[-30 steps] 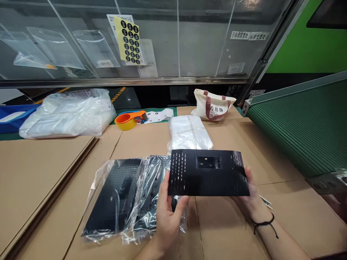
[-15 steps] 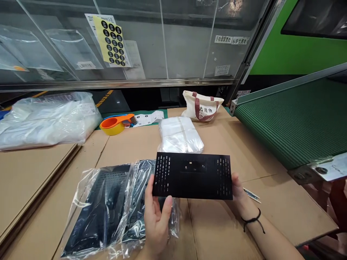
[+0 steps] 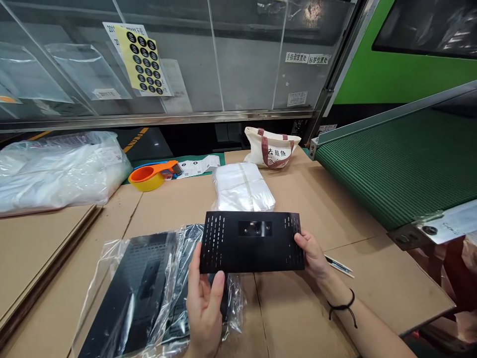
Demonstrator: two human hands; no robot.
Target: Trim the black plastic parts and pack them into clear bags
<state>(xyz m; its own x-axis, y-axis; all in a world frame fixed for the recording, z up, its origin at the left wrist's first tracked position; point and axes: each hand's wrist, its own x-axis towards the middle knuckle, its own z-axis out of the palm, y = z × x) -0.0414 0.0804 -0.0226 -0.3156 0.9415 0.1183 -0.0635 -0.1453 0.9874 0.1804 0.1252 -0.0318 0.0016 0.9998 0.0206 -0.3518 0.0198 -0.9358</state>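
Left hand (image 3: 203, 311): holding the left end of a black perforated metal panel (image 3: 251, 242) from below, palm turned up, thumb rising in front of the lower edge and fingers curling up beyond the end.

Right hand (image 3: 312, 254): gripping the panel's right end, fingers wrapping over the lower right corner, with a black cord bracelet (image 3: 341, 307) sitting on the wrist.

Panel: hovering flat above the near edge of the bench (image 3: 309, 199), held between both hands, showing rows of slots at each end and a rectangular recess at its middle.

Beneath the left hand: two black panels in clear plastic bags (image 3: 137, 291) lying side by side and overlapping, running off the near edge of the view.

Beyond the held panel: a banded stack of clear bags (image 3: 242, 188) sitting mid-bench, near the far edge.

Far edge: an orange-and-yellow tape dispenser (image 3: 147, 176) and a printed label strip (image 3: 197, 166) lying left of centre, with a canvas tote bag (image 3: 272, 147) standing towards the far right corner.

Left side: a large bundle of clear plastic (image 3: 55, 174) resting on flat cardboard sheets (image 3: 40, 248).

Right edge: a green conveyor belt (image 3: 395, 164) running alongside the bench.
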